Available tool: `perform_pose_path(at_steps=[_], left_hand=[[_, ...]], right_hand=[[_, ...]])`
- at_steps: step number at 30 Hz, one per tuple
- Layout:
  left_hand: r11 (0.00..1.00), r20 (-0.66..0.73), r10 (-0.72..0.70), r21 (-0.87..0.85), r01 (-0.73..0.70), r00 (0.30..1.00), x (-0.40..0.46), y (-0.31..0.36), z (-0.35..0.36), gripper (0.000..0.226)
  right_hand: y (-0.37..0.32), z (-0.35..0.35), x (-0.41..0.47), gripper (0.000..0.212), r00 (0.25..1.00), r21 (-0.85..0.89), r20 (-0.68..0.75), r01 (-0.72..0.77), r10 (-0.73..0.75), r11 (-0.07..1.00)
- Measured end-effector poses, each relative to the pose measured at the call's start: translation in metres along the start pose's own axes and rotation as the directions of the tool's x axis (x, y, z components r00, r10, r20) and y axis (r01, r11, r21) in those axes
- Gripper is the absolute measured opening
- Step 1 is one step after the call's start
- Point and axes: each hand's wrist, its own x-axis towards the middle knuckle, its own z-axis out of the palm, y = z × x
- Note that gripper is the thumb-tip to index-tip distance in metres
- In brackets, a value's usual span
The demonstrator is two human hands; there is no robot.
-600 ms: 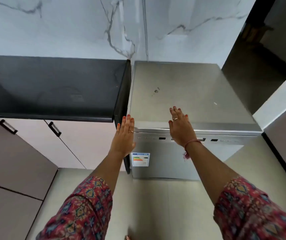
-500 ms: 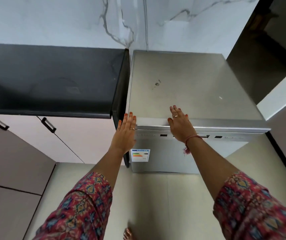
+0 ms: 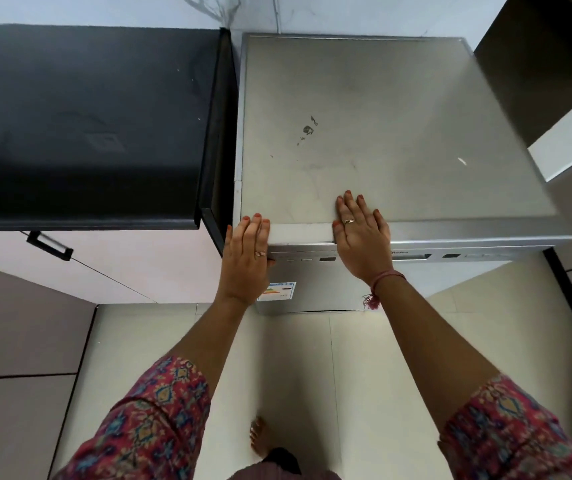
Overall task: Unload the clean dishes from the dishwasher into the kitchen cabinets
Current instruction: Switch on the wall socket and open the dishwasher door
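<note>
Brushed, smudged steel dishwasher (image 3: 381, 133); matt black stone counter (image 3: 87, 116); glossy floor tiles (image 3: 295, 358)

Both arms are reaching forward, bare from the patterned sleeves to the wrists. The left hand (image 3: 247, 258) is lying palm down, its fingers (image 3: 256, 226) straight and close together, a ring on one of them. The right hand (image 3: 362, 237) is also lying flat, fingers (image 3: 349, 206) extended and slightly spread, a ring on one, a red thread tied round the wrist. A bare foot (image 3: 259, 436) is showing below, between the arms.
</note>
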Motion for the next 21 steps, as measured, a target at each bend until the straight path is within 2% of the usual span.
perform_pose_path(at_steps=[4,8,13,18,21], left_hand=[[0.999,-0.068,-0.031,0.008,0.032,0.997,-0.001,0.007,0.006,0.080],[1.000,-0.061,-0.021,0.016,0.022,0.998,-0.001,0.007,0.005,0.081],[1.000,0.062,-0.002,0.009,0.002,0.998,0.003,0.005,-0.005,0.084],[0.999,0.257,0.013,0.039,-0.023,0.966,0.009,-0.005,-0.026,0.074],[0.998,0.265,0.046,0.019,-0.053,0.963,0.021,-0.009,-0.047,0.063]], right_hand=[[-0.001,0.002,0.001,0.049,1.000,-0.010,-0.013,0.004,-0.005,1.000],[0.002,0.002,0.001,0.049,1.000,-0.006,0.018,-0.001,0.001,1.000],[0.004,-0.002,0.006,0.049,0.997,0.043,0.083,-0.006,0.003,0.999],[0.006,-0.015,0.012,0.052,0.966,0.141,0.258,-0.063,0.025,0.988],[-0.003,-0.026,0.019,0.054,0.944,0.165,0.322,-0.125,0.066,0.978]])
